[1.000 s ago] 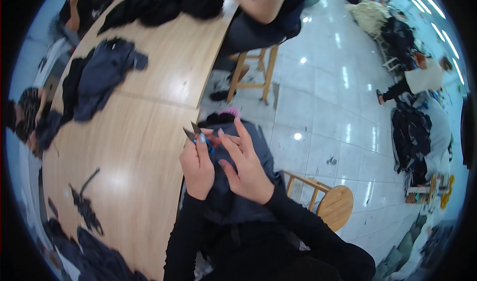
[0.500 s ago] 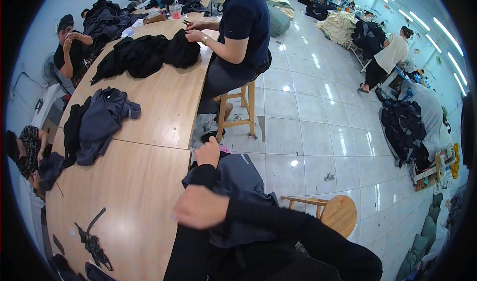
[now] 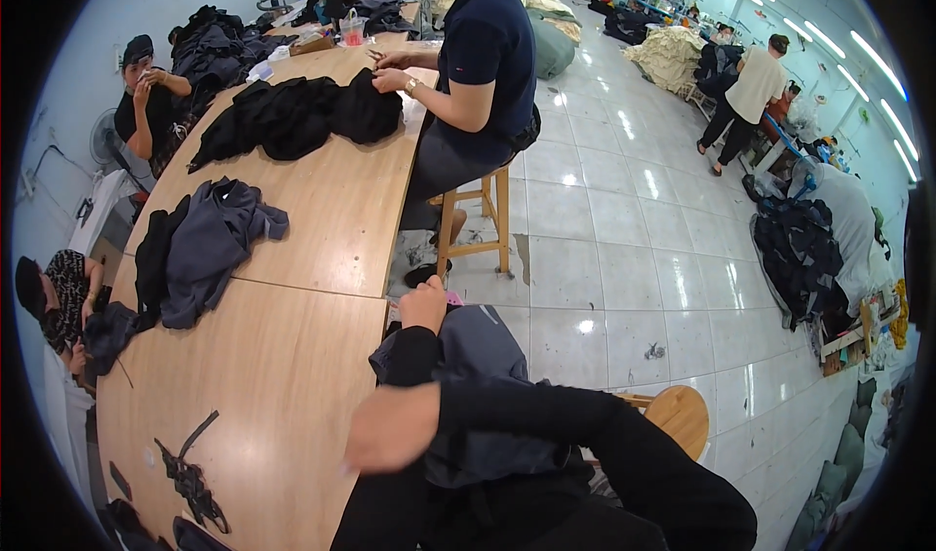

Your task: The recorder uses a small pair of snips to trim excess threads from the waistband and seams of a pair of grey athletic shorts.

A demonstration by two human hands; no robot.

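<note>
A dark grey garment lies across my lap beside the table edge. My left hand is closed over the far edge of that garment, with the thumb side up; whatever its fingers may hold is hidden. Reaching across from the right, my right arm passes over my left forearm. My right hand is above that forearm, near the table edge, and motion smears its fingers. Both forearms are in black sleeves.
On the wooden table lie a grey-and-black garment, black cloth and dark straps. A co-worker sits on a stool at the far side. A round wooden stool stands to my right.
The view has shifted slightly, so the table and garments appear a little further right and lower. My right hand has moved slightly nearer to me. The standing person at far right has turned.
</note>
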